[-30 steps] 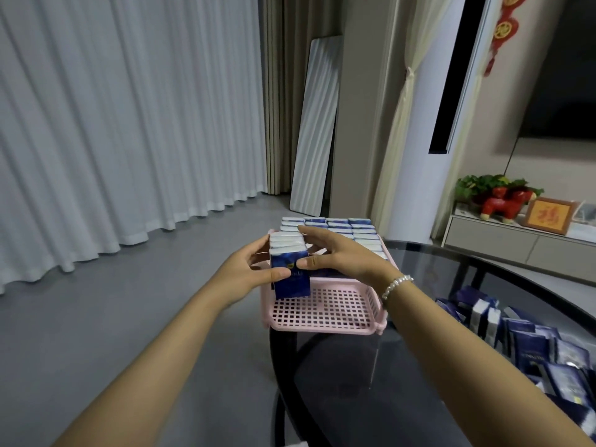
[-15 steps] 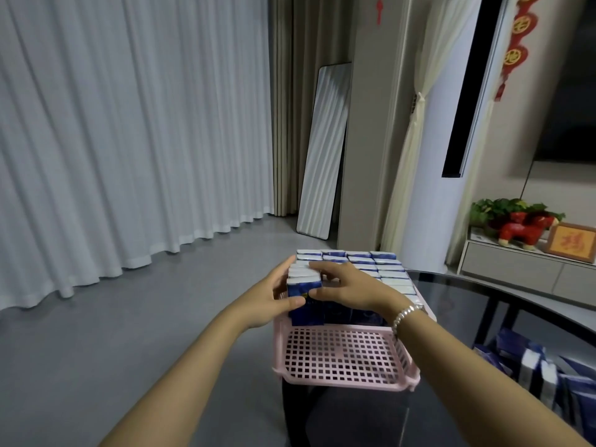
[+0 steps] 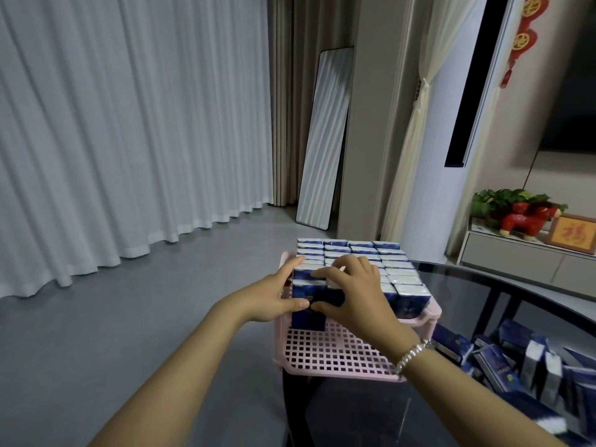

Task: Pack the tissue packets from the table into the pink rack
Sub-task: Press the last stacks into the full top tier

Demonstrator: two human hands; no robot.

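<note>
**Head view: both hands on the front packets in the pink rack**

At the centre of the frame, the pink rack (image 3: 338,356) sits on the edge of a dark glass table (image 3: 467,301). Its far part is filled with rows of upright blue-and-white tissue packets (image 3: 380,262); the perforated floor nearest the camera is bare.

The left hand (image 3: 274,298) grasps the front-left packet (image 3: 306,304), fingers along its far left side and thumb pressed on its blue front face. This packet stands upright in the rack at the near end of the left row.

The right hand (image 3: 354,295) lies over the neighbouring packets just to the right, fingers curled across their white tops and thumb against the blue front, its tip almost meeting the left thumb. A beaded bracelet (image 3: 411,354) circles the right wrist.

At the lower right of the frame, a heap of loose tissue packets (image 3: 516,366) lies on the table, well apart from the rack.
</note>
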